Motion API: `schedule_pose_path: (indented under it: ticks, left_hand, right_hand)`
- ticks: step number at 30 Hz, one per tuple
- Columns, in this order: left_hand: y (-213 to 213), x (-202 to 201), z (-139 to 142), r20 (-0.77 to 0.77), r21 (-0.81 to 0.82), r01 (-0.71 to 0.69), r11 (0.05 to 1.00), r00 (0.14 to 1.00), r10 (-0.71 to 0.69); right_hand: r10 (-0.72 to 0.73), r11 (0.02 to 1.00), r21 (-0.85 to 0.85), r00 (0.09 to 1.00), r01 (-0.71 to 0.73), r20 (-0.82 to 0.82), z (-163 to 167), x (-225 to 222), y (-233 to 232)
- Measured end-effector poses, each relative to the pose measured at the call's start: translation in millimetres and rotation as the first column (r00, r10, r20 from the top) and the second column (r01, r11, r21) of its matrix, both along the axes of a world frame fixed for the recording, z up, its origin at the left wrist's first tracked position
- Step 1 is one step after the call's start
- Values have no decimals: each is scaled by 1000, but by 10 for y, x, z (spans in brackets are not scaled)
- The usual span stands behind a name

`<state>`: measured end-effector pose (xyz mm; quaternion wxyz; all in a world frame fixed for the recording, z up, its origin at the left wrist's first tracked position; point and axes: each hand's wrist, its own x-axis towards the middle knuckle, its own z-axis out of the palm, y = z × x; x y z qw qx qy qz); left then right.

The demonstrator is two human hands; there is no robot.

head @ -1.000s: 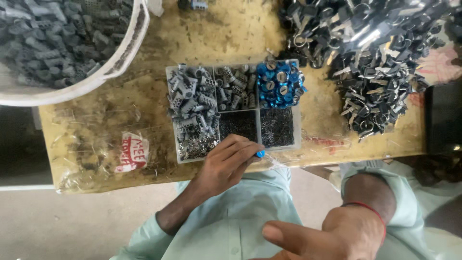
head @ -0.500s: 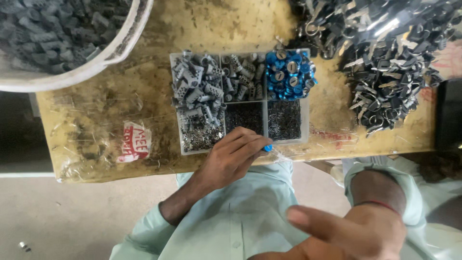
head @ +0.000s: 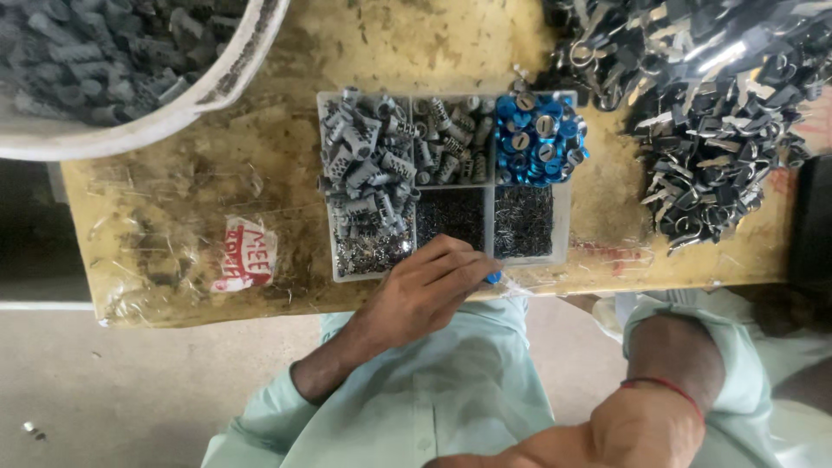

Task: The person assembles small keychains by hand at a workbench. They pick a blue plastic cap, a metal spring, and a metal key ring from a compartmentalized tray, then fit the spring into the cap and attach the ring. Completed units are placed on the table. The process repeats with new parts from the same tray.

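Fingers of the left hand (head: 429, 290) are curled around a small blue piece (head: 493, 277), of which only the tip is seen; it pokes out rightward past the fingertips, just at the near edge of the divided tray (head: 562, 234) on the counter (head: 199, 173). Its long axis cannot be told, since the rest is covered. The right hand (head: 607, 438) is held low near the body, partly cut off, and whether it is open or closed cannot be told. Grey ribbed plugs (head: 364, 173), blue caps (head: 537, 139) and fine dark pins (head: 523, 221) are sorted in the tray's compartments. A white bucket (head: 217, 91) of grey plugs and a heap of dark metal clips (head: 719, 113) are placed beside it.
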<state>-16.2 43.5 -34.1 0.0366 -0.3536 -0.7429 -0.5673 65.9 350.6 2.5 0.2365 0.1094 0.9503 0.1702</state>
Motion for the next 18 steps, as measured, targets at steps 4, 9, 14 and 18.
schedule_pose_path:
  ticks: [4,9,14,18]
  left_hand:
    - [-2,-3,6,-5,8,11,1000,1000,-11]
    - [3,0,27,12,26,18,999,1000,-18]
    - [-1,-3,44,30,32,32,999,999,-33]
    - [1,15,12,25,26,30,999,999,-31]
  right_hand:
    - [-225,949,277,941,152,253,-328,248,420]
    - [-213,947,289,945,138,247,-348,371,512]
    - [-207,949,283,954,141,217,-236,328,428]
    - [-227,948,272,947,162,227,-98,243,345]
